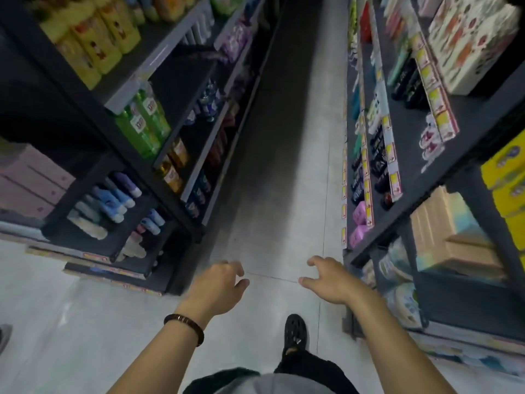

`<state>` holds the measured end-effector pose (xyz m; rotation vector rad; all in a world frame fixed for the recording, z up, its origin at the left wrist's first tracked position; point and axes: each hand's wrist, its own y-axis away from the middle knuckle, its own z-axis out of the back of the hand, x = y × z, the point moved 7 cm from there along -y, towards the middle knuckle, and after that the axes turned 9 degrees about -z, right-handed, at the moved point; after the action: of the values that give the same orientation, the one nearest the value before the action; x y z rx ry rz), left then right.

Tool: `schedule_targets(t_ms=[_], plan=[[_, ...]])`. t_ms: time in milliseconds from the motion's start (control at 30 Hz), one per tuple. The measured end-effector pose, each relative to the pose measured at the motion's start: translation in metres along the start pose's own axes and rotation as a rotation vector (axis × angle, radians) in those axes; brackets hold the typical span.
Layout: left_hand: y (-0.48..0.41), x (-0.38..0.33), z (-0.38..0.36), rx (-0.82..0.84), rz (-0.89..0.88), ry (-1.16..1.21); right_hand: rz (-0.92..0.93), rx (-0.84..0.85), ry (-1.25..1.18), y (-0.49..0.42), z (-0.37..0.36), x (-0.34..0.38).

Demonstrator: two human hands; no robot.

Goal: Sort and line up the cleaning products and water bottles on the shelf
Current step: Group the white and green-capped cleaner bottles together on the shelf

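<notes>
- The left shelf [181, 78] holds the cleaning products: yellow bottles [93, 44] on an upper tier, green bottles [142, 120] a tier below, and blue-and-white bottles [113, 200] near the bottom.
- The left hand [216, 285], with a bracelet [184, 327] at the wrist, hangs over the aisle floor [278, 194]; its grip is loose, fingers lightly curled, holding nothing.
- A black shoe [295, 332] rests on the floor between the forearms.
- The right hand [329, 280] is near the right shelf [409, 129]; its grip is equally loose and empty.
- Dark bottles [377, 155] sit on the right shelf behind yellow price tags [393, 166].
</notes>
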<state>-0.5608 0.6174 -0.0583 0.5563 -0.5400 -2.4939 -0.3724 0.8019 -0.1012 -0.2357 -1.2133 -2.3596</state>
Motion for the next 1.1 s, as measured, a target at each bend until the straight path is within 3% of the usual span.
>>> schedule_targets(t_ms=[333, 767, 1100], plan=[[-0.184, 0.014, 0.121, -0.057, 0.049, 0.09, 0.074, -0.072, -0.038, -0.152, 0.171, 0.08], [-0.492, 0.042, 0.328, -0.061, -0.155, -0.017, 0.02, -0.095, 0.022, -0.357, 0.384, 0.224], [-0.702, 0.022, 0.442, -0.036, -0.224, -0.034, -0.026, -0.133, -0.118, -0.508, 0.549, 0.225]])
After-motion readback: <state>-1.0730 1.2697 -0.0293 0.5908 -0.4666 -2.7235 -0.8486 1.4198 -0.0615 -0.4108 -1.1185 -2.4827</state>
